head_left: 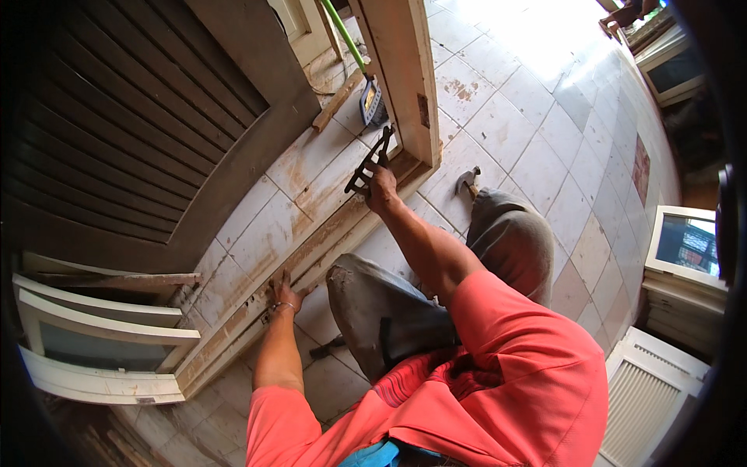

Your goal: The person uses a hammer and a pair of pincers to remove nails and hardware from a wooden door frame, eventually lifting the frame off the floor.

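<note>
A wooden door frame (311,247) with worn white paint lies on the tiled floor, running diagonally in front of me. My left hand (285,296) rests on its long lower rail, fingers stretched over the wood. Near the frame's far right corner, my right hand (380,187) is closed round a black open-framed tool (367,166); its exact kind is unclear. That tool stands at the inner side of the corner, close to the upright rail (416,93). Beside my right knee a claw hammer (468,181) lies on the tiles.
A dark slatted door panel (156,117) fills the left. White-framed panels (109,335) lie at lower left. A wooden batten (337,103) and a green-handled brush (371,97) lie beyond the frame. A louvred white panel (650,397) and a white-framed window (685,241) stand at right.
</note>
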Action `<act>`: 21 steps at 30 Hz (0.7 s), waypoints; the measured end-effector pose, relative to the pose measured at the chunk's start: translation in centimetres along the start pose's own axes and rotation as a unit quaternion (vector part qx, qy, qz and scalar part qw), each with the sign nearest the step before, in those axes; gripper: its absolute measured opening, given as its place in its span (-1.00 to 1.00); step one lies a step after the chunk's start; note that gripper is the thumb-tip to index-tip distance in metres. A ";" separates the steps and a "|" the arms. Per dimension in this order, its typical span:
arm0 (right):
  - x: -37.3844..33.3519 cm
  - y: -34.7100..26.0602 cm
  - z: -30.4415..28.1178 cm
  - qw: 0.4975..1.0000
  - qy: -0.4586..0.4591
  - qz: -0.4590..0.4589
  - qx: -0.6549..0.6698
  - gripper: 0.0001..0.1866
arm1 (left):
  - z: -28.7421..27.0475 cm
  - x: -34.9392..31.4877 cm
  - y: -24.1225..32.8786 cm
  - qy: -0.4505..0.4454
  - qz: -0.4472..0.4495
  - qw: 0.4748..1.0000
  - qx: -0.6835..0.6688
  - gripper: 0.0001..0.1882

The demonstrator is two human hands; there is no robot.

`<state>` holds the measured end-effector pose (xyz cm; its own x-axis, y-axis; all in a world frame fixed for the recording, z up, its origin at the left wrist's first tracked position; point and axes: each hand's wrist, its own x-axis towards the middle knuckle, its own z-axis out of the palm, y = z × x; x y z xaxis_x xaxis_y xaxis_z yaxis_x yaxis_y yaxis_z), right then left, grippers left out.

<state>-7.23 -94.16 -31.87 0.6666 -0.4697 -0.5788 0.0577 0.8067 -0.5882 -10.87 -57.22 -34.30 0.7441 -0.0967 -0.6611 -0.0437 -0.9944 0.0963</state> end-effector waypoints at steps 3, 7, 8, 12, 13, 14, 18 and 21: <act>0.8 0.6 0.5 0.999 -0.008 -0.036 0.015 -0.24 | 0.2 0.1 -0.2 0.005 0.038 0.999 0.010 0.15; 1.3 1.6 1.7 0.995 0.046 -0.068 0.051 -0.18 | -0.2 -0.1 0.1 0.006 0.005 1.000 0.024 0.13; 1.4 1.8 1.9 0.995 0.029 -0.077 0.052 -0.18 | -0.4 -0.2 0.2 0.003 0.000 0.999 0.037 0.13; 1.9 2.3 2.9 0.992 0.043 -0.086 0.083 -0.18 | -0.9 -0.5 0.9 0.001 -0.009 0.999 0.051 0.12; 2.1 2.4 3.1 0.991 0.057 -0.090 0.077 -0.18 | -1.0 -0.6 1.0 0.003 -0.002 0.999 0.046 0.12; 2.3 2.4 3.5 0.993 0.052 -0.080 0.074 -0.18 | -1.1 -0.7 1.1 0.000 -0.008 0.999 0.050 0.13; 3.2 3.0 4.4 0.986 0.064 -0.129 0.082 -0.30 | -1.3 -0.9 1.1 -0.011 -0.018 0.998 0.058 0.12; 3.6 3.0 3.9 0.988 0.073 -0.092 0.102 -0.58 | -1.4 -0.9 1.2 -0.011 -0.009 0.999 0.037 0.13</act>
<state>-1.76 -92.03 -33.57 0.5185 -0.6491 -0.5566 0.3253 0.7517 -0.5736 -10.62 -58.30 -32.56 0.7300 -0.0780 -0.6789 -0.0797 -0.9964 0.0287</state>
